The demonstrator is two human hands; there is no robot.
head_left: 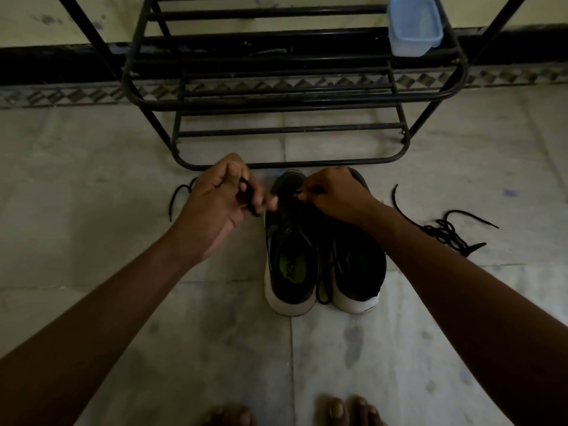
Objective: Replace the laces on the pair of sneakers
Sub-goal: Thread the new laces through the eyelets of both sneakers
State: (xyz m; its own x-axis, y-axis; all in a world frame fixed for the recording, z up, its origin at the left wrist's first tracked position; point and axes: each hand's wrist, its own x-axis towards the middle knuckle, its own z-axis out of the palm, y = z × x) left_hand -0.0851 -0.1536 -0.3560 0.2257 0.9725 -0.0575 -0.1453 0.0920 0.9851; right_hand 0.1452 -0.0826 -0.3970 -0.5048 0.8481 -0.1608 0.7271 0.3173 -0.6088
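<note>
A left sneaker (pixel 290 259) and a right sneaker (pixel 359 265), black with white soles, stand side by side on the tiled floor (pixel 215 348). Their toes point toward a black metal shoe rack (pixel 295 99) that carries a pale blue plastic container (pixel 413 26). Above the left sneaker's front, the left hand (pixel 221 192) grips a black lace (pixel 250 207) in curled fingers and the right hand (pixel 335 192) pinches it, while a tangled loose lace (pixel 445 229) lies to the right.

The toe of the right sneaker (pixel 353 265) is covered by the right hand (pixel 335 195). The fingertips (pixel 272 202) of the left hand (pixel 215 198) are blurred, so the path of the lace (pixel 246 193) there cannot be told. The rack (pixel 276 130) and the container (pixel 413 26) are cut off by the top edge, the feet (pixel 335 410) by the bottom edge.
</note>
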